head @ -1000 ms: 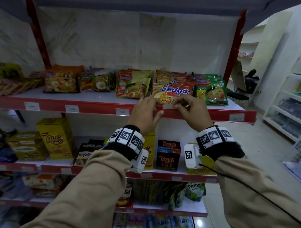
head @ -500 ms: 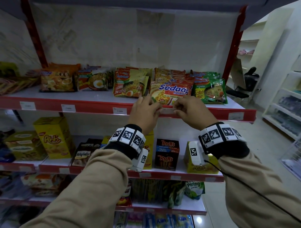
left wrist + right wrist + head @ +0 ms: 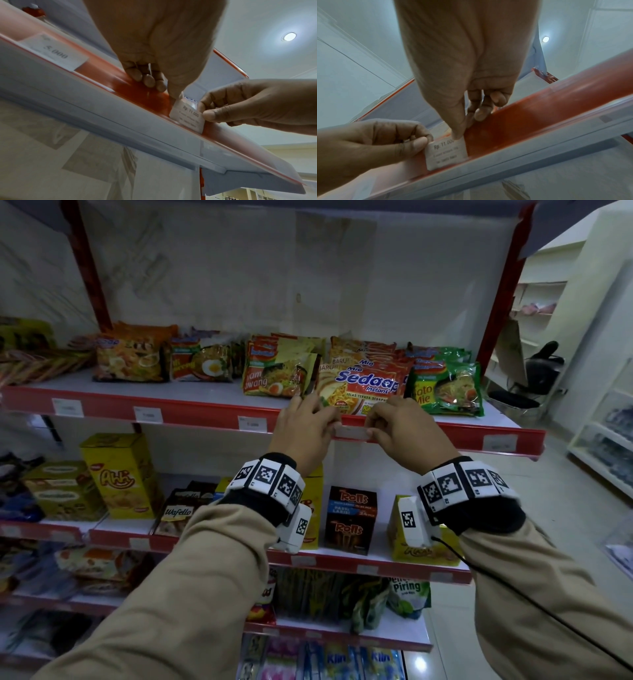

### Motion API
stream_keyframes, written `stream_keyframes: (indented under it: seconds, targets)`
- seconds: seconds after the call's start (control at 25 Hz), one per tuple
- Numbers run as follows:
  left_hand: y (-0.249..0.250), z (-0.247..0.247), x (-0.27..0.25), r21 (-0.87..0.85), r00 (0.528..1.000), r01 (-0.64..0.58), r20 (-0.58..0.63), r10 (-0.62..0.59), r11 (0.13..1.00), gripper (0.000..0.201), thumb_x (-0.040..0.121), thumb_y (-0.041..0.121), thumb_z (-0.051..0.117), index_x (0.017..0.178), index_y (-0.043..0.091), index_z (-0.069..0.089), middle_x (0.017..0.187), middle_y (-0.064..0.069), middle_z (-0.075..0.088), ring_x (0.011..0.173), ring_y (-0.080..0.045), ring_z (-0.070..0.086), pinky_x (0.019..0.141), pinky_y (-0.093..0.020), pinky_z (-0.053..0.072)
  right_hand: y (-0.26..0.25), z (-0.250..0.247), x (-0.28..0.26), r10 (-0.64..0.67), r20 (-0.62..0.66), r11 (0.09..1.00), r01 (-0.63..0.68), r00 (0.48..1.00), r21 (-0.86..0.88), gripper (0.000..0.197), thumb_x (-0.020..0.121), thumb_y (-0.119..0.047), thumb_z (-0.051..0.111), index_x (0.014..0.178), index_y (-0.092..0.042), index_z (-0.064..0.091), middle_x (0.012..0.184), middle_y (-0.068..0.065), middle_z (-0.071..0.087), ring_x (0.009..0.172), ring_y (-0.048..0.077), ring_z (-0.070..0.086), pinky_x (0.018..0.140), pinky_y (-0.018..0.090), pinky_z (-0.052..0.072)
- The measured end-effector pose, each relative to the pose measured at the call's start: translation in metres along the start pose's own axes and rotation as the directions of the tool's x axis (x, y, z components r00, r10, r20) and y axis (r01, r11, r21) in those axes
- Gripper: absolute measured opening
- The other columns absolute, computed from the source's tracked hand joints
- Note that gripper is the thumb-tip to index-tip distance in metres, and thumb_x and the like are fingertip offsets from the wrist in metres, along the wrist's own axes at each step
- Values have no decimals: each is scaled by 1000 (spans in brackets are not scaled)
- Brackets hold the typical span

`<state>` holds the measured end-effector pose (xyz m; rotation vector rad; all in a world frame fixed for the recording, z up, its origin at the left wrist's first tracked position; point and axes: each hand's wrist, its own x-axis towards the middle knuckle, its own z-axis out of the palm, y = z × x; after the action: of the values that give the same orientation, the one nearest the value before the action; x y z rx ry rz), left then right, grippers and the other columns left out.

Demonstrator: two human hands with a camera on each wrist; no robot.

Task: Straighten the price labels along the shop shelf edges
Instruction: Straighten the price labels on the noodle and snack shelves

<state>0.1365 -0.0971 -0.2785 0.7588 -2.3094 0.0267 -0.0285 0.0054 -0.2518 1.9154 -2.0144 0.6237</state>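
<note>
A white price label (image 3: 352, 433) reading "Rp 11.000" lies level against the red edge strip (image 3: 205, 409) of the noodle shelf. My left hand (image 3: 334, 424) pinches its left end, thumb on the face and fingers over the strip top. My right hand (image 3: 369, 430) pinches its right end the same way. From below, the label (image 3: 187, 115) sits in the strip between my left hand (image 3: 169, 93) and the right hand (image 3: 205, 112). In the right wrist view, the label (image 3: 447, 154) shows under my right hand (image 3: 460, 134), with the left hand (image 3: 421, 143) at its other end.
More labels sit on the same strip: three to the left (image 3: 252, 424) (image 3: 148, 415) (image 3: 67, 407) and one to the right (image 3: 499, 442). Noodle packs (image 3: 363, 385) lie just behind my hands. Boxes (image 3: 349, 518) stand on the shelf below. An aisle (image 3: 565, 525) runs along the right.
Both hands have lowered the label from in front of the noodle pack onto the red strip. It was tilted and now lies level.
</note>
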Motion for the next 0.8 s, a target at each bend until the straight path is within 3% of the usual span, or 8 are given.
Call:
stream_keyframes:
  seconds: [0.4, 0.6, 0.8]
  targets:
    - [-4, 0, 1, 7, 999, -32, -14, 32, 999, 25, 96, 33, 50, 100, 15, 66, 101, -6, 51, 95, -25, 41, 77, -33, 32, -2, 3, 0, 51, 6, 999, -51, 999, 9, 11, 88, -22, 63, 98, -19, 62, 98, 3, 55, 94, 24, 46, 82, 32, 35]
    - [-10, -5, -2, -75, 984, -137, -121, 127, 988, 22, 91, 26, 61, 97, 10, 74, 89, -9, 58, 86, -29, 49, 70, -39, 44, -4, 0, -1, 72, -41, 990, -66, 997, 121, 16, 82, -17, 70, 92, -18, 57, 86, -3, 57, 85, 22, 52, 81, 37, 43]
    - [-17, -13, -4, -87, 979, -170, -124, 159, 982, 22, 91, 26, 60, 99, 12, 74, 88, -6, 59, 86, -24, 52, 67, -38, 48, -7, 2, -1, 95, -80, 988, -84, 992, 133, 12, 81, -14, 71, 87, -12, 62, 87, 4, 58, 85, 27, 54, 82, 44, 46]
